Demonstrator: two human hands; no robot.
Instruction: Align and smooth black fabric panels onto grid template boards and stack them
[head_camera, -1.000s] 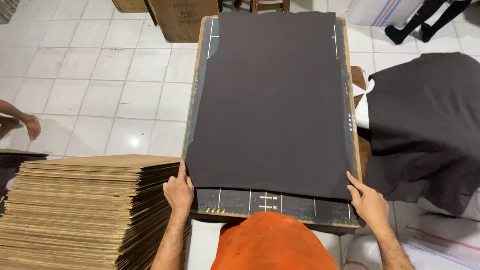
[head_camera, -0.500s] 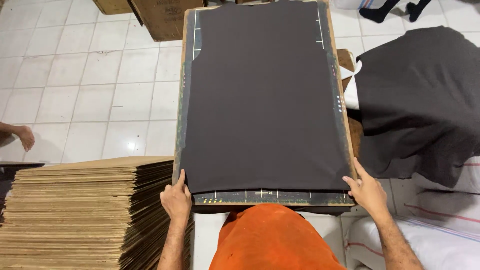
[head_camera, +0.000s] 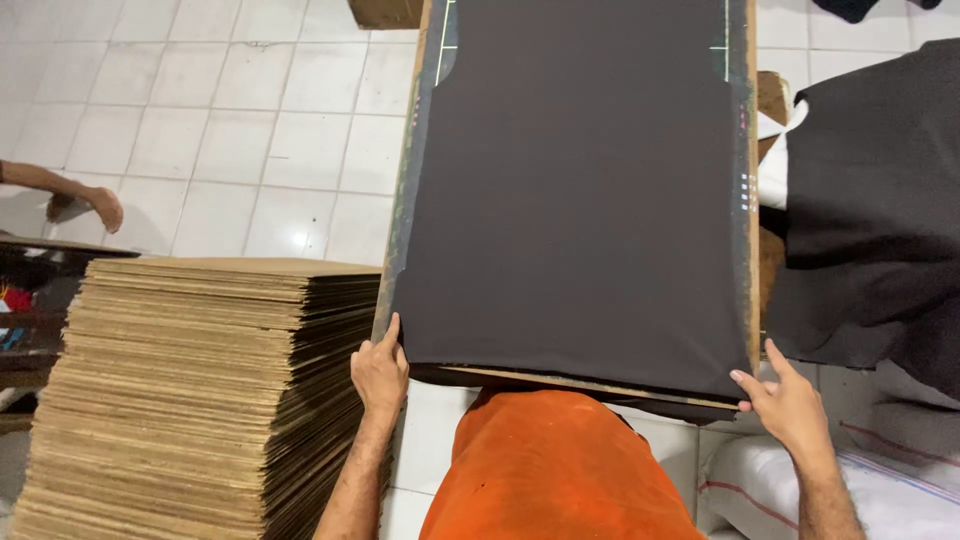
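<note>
A dark fabric piece (head_camera: 585, 190) lies flat over a long printing board (head_camera: 405, 210) with coloured guide marks along its sides. My left hand (head_camera: 380, 372) pinches the fabric's near left corner. At the near right corner, my right hand (head_camera: 790, 405) grips the hem with thumb and forefinger. The hem hangs over the board's near edge, and a thin tan sheet (head_camera: 600, 385) shows just under it. My orange shirt (head_camera: 545, 470) is right below the board.
A tall stack of cardboard sheets (head_camera: 200, 400) stands at my left. A heap of dark fabric (head_camera: 880, 220) lies to the right, a white sack (head_camera: 900, 485) below it. Another person's hand (head_camera: 100, 208) rests at the far left above the white tiled floor (head_camera: 250, 130).
The view has moved closer to the board. Both hands have drawn the fabric's hem toward me, so it now covers the marked near edge of the board.
</note>
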